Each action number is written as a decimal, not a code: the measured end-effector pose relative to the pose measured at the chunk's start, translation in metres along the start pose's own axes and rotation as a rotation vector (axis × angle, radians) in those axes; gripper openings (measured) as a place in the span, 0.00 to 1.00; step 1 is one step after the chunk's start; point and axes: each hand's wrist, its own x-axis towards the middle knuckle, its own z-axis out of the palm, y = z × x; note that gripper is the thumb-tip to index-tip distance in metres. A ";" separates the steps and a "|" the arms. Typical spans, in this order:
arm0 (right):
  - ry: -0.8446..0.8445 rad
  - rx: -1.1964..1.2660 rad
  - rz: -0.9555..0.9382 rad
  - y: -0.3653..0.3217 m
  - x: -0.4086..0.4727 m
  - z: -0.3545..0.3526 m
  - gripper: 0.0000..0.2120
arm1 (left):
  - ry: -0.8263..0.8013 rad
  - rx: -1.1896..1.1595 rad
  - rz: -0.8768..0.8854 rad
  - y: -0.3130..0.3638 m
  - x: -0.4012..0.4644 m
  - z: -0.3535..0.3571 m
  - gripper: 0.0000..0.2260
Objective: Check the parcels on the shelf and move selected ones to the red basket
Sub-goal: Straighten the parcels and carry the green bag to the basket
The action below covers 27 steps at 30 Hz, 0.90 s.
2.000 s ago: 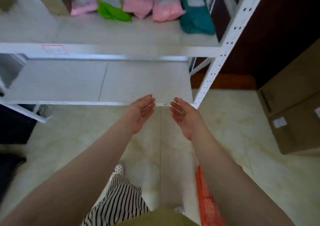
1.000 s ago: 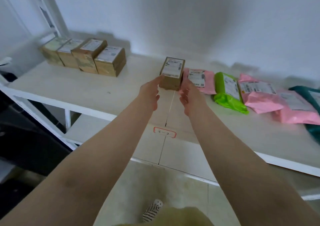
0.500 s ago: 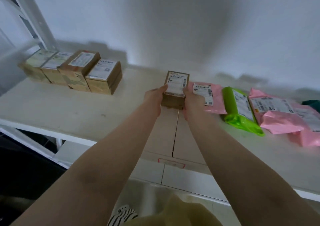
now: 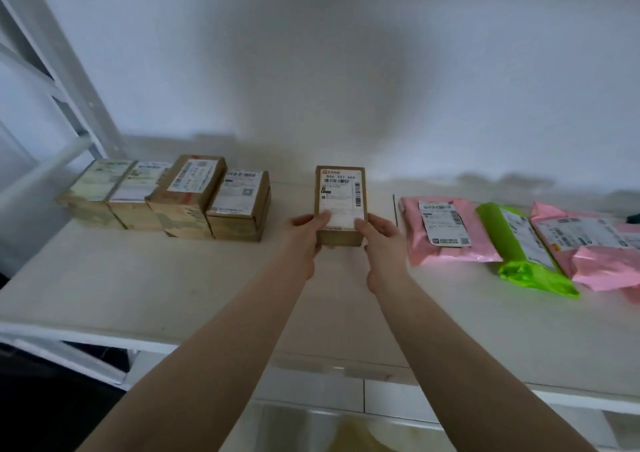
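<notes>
Checking step, mid-shelf (image 4: pixel 145 278). Four boxes (image 4: pixel 173 198) far left, untouched. Left hand (image 4: pixel 306 231) + right hand (image 4: pixel 379 235) clasping small brown box (image 4: pixel 340 205) by near corners, label up. Pink mailer (image 4: pixel 446 229) to right. Next, prob.: read label, decide; red basket not in view.

Small brown cardboard box (image 4: pixel 341 205) mid-shelf; four brown cardboard boxes (image 4: pixel 166 197) left of it, pink plastic mailer (image 4: pixel 446 229) right, all on white shelf board (image 4: pixel 156 278).

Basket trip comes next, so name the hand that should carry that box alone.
Right, narrowly. Both the left hand and right hand grip the cardboard box alike. The red basket is out of view now; it lay on the right earlier.
</notes>
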 end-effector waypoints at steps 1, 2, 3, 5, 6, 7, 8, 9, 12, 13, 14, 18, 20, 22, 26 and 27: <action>-0.017 0.011 0.010 0.002 -0.005 0.006 0.13 | -0.029 -0.020 0.006 0.005 -0.001 -0.010 0.16; -0.048 0.011 0.027 0.005 -0.009 0.011 0.17 | -0.055 -0.031 0.022 0.009 -0.003 -0.019 0.17; -0.080 0.015 0.051 0.007 -0.014 0.017 0.21 | -0.076 -0.040 0.042 0.012 -0.004 -0.027 0.17; -0.140 0.021 0.085 0.012 -0.020 0.027 0.26 | -0.115 -0.056 0.075 0.016 -0.005 -0.042 0.15; -0.172 0.024 0.081 0.014 -0.023 0.031 0.25 | -0.136 -0.065 0.092 0.017 -0.005 -0.048 0.14; -0.195 0.030 0.069 0.014 -0.027 0.035 0.21 | -0.159 -0.069 0.111 0.017 -0.003 -0.054 0.13; -0.213 0.039 0.049 0.015 -0.029 0.037 0.18 | -0.186 -0.075 0.130 0.017 -0.001 -0.059 0.14; -0.224 0.052 0.033 0.015 -0.032 0.039 0.16 | -0.216 -0.083 0.144 0.017 0.001 -0.064 0.16; -0.271 0.065 -0.012 0.016 -0.036 0.043 0.16 | -0.286 -0.119 0.158 0.018 0.001 -0.074 0.17; -0.276 0.063 -0.014 0.015 -0.038 0.044 0.17 | -0.300 -0.119 0.162 0.018 0.000 -0.077 0.16; -0.279 0.060 -0.016 0.015 -0.039 0.045 0.17 | -0.314 -0.113 0.168 0.019 0.000 -0.078 0.15; -0.275 0.052 -0.026 0.015 -0.041 0.047 0.17 | -0.350 -0.074 0.194 0.019 -0.001 -0.082 0.12; -0.266 0.064 -0.029 0.015 -0.041 0.046 0.17 | -0.339 -0.062 0.192 0.020 0.000 -0.081 0.12; -0.258 0.075 -0.034 0.015 -0.040 0.046 0.18 | -0.326 -0.057 0.187 0.020 0.000 -0.079 0.12; -0.259 0.095 -0.047 0.015 -0.040 0.046 0.18 | -0.311 -0.032 0.167 0.018 0.000 -0.079 0.16; -0.261 0.101 -0.050 0.015 -0.040 0.046 0.17 | -0.309 -0.033 0.156 0.019 -0.001 -0.079 0.17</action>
